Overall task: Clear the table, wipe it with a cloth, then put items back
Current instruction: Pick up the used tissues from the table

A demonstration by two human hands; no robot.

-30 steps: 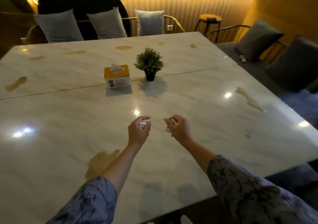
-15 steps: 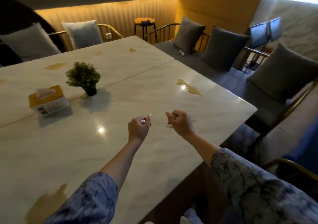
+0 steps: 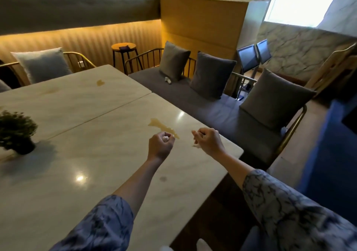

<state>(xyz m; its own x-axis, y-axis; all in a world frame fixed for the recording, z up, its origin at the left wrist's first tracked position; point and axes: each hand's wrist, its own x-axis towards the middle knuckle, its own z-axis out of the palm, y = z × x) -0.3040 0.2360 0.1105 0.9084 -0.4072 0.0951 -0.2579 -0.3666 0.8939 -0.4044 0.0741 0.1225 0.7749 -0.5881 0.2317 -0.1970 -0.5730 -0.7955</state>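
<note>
Since half a second ago my view has swung further right: the yellow tissue box has slid out of sight, and the small green potted plant (image 3: 16, 133) now sits at the far left edge. Both hands have stayed in the same pose, raised side by side above the pale marble-patterned tabletop (image 3: 77, 154).

My left hand (image 3: 160, 147) is curled into a loose fist, its fingers pinching a small crumpled white tissue (image 3: 165, 138) that peeks out near the thumb. My right hand (image 3: 208, 141) is also curled, gripping a second white tissue scrap (image 3: 196, 145) whose edge shows below the fingers. The two hands are near each other but apart. Both forearms are bare, with blue patterned sleeves (image 3: 100, 225) pushed up.

Just beyond the left hand, a long amber liquid spill (image 3: 161, 126) lies on the tabletop. A smaller amber stain (image 3: 100, 82) marks the far section of the tabletop, past a seam.

To the right stands a grey upholstered bench with a brass frame (image 3: 222, 111), carrying three grey cushions (image 3: 212, 75). A round wooden stool (image 3: 124, 47) stands by the lit ribbed wall.
</note>
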